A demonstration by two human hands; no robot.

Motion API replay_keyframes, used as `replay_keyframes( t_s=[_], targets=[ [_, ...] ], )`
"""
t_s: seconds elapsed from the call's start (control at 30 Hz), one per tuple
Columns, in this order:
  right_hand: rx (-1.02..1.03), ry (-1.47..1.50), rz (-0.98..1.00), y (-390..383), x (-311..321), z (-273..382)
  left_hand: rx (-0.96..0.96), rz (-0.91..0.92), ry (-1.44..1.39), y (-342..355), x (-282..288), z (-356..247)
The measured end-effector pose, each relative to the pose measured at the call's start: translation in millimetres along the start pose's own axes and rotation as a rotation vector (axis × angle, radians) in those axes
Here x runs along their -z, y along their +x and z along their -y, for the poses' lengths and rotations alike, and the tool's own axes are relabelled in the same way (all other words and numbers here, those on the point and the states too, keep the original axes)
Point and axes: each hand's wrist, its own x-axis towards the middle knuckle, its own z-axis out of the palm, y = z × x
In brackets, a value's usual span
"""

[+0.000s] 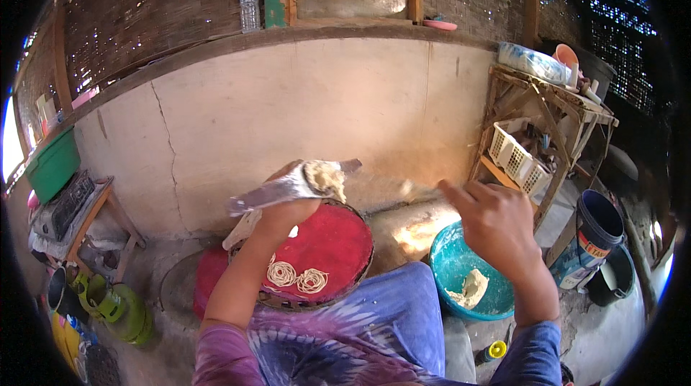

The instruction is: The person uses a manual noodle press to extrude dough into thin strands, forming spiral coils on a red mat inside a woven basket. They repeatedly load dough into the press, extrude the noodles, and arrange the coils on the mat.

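**Dough-filled tool (277, 194) held up over the red tray (336, 238)**

The left hand (296, 213) was wrapped around the long, dusty tool above the far side of the red tray, tilted with its right end higher. Dough (326, 178) bulged from its round opening, which faced the wearer, perhaps so that the filling stayed in sight and in reach.

The right hand (497, 214) hung to the right of the red tray, index finger extended and the others curled; whether it gripped anything could not be told, as a streak by its fingertips was blurred.

Two noodle coils (312, 281) lay on the red tray's near part, side by side, likely so that they would not stick together. Right of the red tray, beyond the wearer's knee (412, 289), a teal basin (448, 250) contained a dough lump (471, 289), presumably kept there for the right hand.
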Motion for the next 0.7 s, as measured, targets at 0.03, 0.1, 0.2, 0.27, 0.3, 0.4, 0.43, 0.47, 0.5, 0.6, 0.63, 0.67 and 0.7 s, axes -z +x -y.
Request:
replay_keyframes(
  t_s=[0.03, 0.1, 0.2, 0.27, 0.3, 0.4, 0.43, 0.47, 0.5, 0.6, 0.63, 0.67, 0.7],
  targets=[
    [-0.153, -0.043, 0.03, -2.4, 0.1, -3.4, -0.041, -0.042, 0.01, 0.7, -1.6, 5.2],
    [-0.071, -0.011, -0.126, 0.4, -8.6, 1.1, -0.014, -0.075, 0.052, 1.8, -4.8, 9.2],
    [0.036, -0.039, -0.068, 4.6, -11.7, -0.9, 0.084, 0.008, -0.075, 8.8, -9.3, -2.5],
    [0.125, -0.049, -0.059, 10.3, -11.2, -3.7, 0.14, 0.182, -0.285, 11.6, -9.9, -18.3],
    [0.157, -0.05, -0.079, 13.3, -10.4, -4.9, 0.074, 0.211, -0.286, 13.4, -11.0, -26.4],
    [0.331, -0.023, 0.023, 22.3, -15.2, 3.1, -0.143, 0.218, -0.19, -3.9, -9.9, -41.5],
    [0.317, -0.016, 0.065, 22.0, -16.4, 4.5, -0.125, 0.246, -0.139, -7.0, -11.8, -40.6],
    [0.317, -0.007, 0.062, 19.3, -16.6, 4.5, -0.105, 0.272, -0.086, -8.7, -15.4, -37.7],
    [0.313, -0.017, 0.142, 16.2, -18.6, 4.4, -0.143, 0.238, -0.055, -9.9, -19.6, -32.9],
    [0.065, 0.07, 0.143, -7.4, -14.0, -18.7, 0.024, 0.259, 0.022, -2.1, -29.5, -10.5],
    [-0.017, 0.152, 0.097, -12.7, -18.0, -22.9, -0.037, 0.154, 0.012, -2.1, -31.6, -7.5],
    [-0.118, 0.218, 0.044, -17.6, -23.5, -24.7, -0.077, 0.096, -0.005, -2.2, -34.4, -7.6],
    [-0.199, 0.284, -0.04, -23.3, -28.9, -25.0, -0.056, 0.077, 0.005, -1.6, -35.2, -8.7]
  ],
)
